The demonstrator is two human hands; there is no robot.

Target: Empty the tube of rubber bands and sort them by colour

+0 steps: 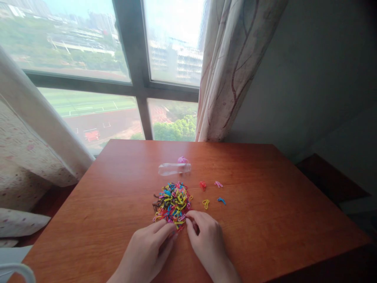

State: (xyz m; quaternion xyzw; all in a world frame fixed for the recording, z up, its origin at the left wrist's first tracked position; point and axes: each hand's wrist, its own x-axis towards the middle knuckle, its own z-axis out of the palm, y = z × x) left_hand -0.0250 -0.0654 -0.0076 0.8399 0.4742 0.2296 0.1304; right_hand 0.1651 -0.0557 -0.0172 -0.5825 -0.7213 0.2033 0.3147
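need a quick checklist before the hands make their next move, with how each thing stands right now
1. Left hand at the pile of bands: ok, its fingers are at the near edge.
2. Right hand at the pile: ok, its fingertips are at the near right edge.
3. A band firmly held in either hand: cannot tell, the fingertips are too small and partly hidden.
4. Pile sorted by colour: not ok, yellow, black, blue, red and pink are mixed.
5. Red bands, pink bands, yellow bands and blue bands apart: ok, separate, right of the pile.
6. Clear container away from the hands: ok, lying beyond the pile.
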